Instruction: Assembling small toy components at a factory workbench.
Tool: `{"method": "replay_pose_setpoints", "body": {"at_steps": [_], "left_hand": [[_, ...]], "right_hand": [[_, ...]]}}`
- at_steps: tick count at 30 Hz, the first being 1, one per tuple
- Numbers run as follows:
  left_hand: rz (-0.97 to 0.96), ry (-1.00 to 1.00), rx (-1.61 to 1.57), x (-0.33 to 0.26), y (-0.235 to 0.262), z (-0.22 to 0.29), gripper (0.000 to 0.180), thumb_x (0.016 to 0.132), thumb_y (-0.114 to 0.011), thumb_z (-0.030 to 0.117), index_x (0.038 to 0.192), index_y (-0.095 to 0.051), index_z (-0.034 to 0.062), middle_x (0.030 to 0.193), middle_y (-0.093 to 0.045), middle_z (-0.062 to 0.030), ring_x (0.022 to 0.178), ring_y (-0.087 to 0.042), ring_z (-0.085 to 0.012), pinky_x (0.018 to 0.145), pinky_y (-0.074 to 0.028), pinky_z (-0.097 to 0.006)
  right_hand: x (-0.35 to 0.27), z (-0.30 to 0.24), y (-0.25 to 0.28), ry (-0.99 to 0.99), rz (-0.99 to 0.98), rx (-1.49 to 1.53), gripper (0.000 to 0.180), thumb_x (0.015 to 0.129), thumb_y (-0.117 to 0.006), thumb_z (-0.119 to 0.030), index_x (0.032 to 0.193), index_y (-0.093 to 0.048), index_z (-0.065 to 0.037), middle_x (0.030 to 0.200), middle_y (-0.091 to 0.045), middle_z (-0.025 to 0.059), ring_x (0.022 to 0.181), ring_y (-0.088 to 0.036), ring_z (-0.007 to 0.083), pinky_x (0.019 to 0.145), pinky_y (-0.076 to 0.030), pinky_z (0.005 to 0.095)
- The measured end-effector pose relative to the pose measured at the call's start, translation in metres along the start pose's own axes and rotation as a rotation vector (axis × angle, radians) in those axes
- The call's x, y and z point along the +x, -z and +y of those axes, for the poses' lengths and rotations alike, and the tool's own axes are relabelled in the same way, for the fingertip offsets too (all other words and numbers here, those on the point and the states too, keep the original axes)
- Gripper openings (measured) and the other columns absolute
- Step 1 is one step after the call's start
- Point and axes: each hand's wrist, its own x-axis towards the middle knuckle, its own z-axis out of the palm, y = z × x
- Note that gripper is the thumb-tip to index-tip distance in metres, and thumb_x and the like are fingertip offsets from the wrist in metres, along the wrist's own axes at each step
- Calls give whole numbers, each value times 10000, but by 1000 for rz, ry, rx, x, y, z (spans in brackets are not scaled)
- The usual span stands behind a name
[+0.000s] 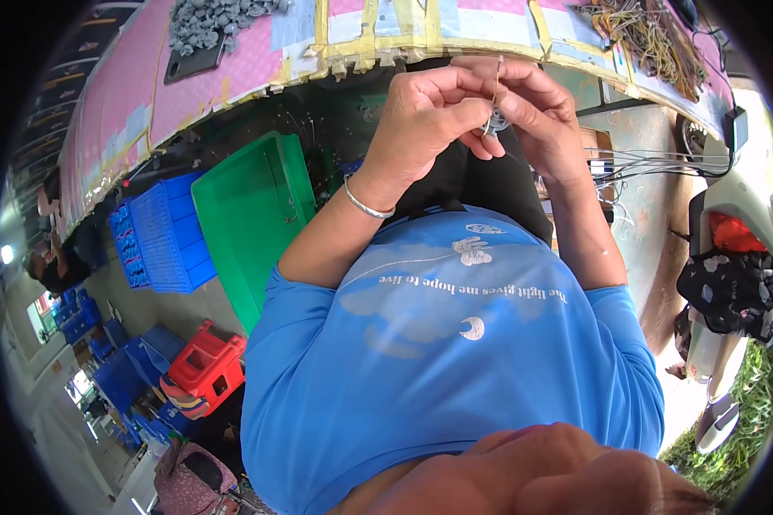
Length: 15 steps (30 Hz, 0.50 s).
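- Head view, surroundings: a workbench covered in pink foam sheet with yellow tape strips [129, 77] curves across the top of the frame, just beyond the hands.
- On its left part a heap of small grey moulded pieces [210, 19] sits on a dark flat tray [191, 62]; at its right end lies a tangle of thin yellowish and brown wires [648, 39].
- Below the bench to the left, a smooth green plastic rectangular bin [249, 215] stands tilted beside a ribbed blue plastic crate [167, 236]; a red plastic stool [206, 365] lies lower left among more blue crates.
- To the right, a parked scooter with pale bodywork [739, 215] stands at the edge of grass, well apart from the hands.
- Obstruction: the person's blue printed shirt [455, 360] fills the lower middle; the hands themselves cover most of the held piece.
- Left hand [425, 124], with a thin silver metal bangle [365, 206] at the wrist: fingers curled and pressed together, pinching a small round grey metallic part [496, 123].
- Right hand [532, 107]: fingertips closed on the same part from the other side; a thin pale wire [498, 77] rises from between the fingers.
- The part is held above the lap, near the bench edge.
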Motion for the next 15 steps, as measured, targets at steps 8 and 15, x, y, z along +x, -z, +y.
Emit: {"method": "replay_pose_setpoints", "body": {"at_steps": [8, 15], "left_hand": [[18, 54, -103, 3, -2, -9, 161, 901, -578, 54, 997, -643, -58, 859, -701, -194, 581, -687, -212, 486, -576, -278], [57, -147, -100, 0, -7, -25, 207, 861, -626, -21, 1063, -609, -64, 857, -673, -130, 627, -690, -209, 523, -568, -264]], "right_hand": [[0, 9, 6, 85, 154, 144, 48, 938, -625, -43, 934, -667, -18, 1023, -702, 153, 960, -667, 208, 842, -539, 331], [6, 8, 3, -103, 252, 216, 51, 934, -636, -57, 925, -668, -19, 959, -700, 108, 879, -660, 170, 790, -546, 320]]}}
